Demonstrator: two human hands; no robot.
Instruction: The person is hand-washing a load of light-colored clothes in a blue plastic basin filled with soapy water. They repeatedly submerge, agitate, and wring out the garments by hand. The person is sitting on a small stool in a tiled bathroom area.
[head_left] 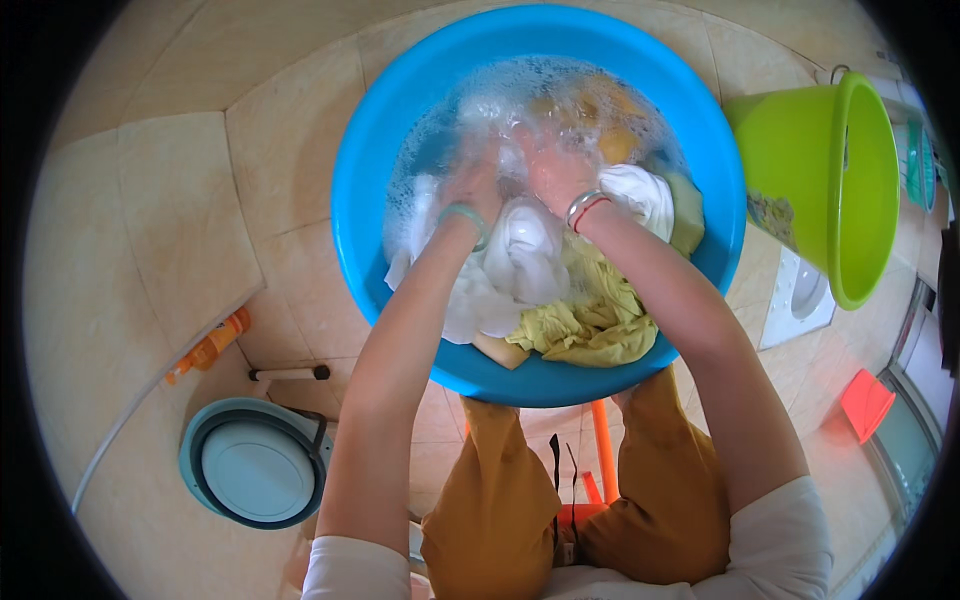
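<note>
A large blue basin (pixel 365 230) holds soapy water and wet laundry. Both forearms reach down into it. My left hand (pixel 474 182), with a pale green bangle at its wrist, is partly under the suds beside a white cloth (pixel 522 250). Close to it on the right is my right hand (pixel 556 172), with a silver bangle and a red cord at the wrist. Foam and blur hide the fingers of both hands. Yellow-green cloth (pixel 605 325) is heaped at the near rim, and an orange-yellow piece of laundry (pixel 618 145) floats at the far right.
A lime-green bucket (pixel 868 190) hangs or leans at the right, above a white squat toilet (pixel 805 290). A grey collapsible basin (pixel 257 465) and an orange bottle (pixel 210 345) are at the left. A red dustpan-like piece (pixel 866 405) is at the far right.
</note>
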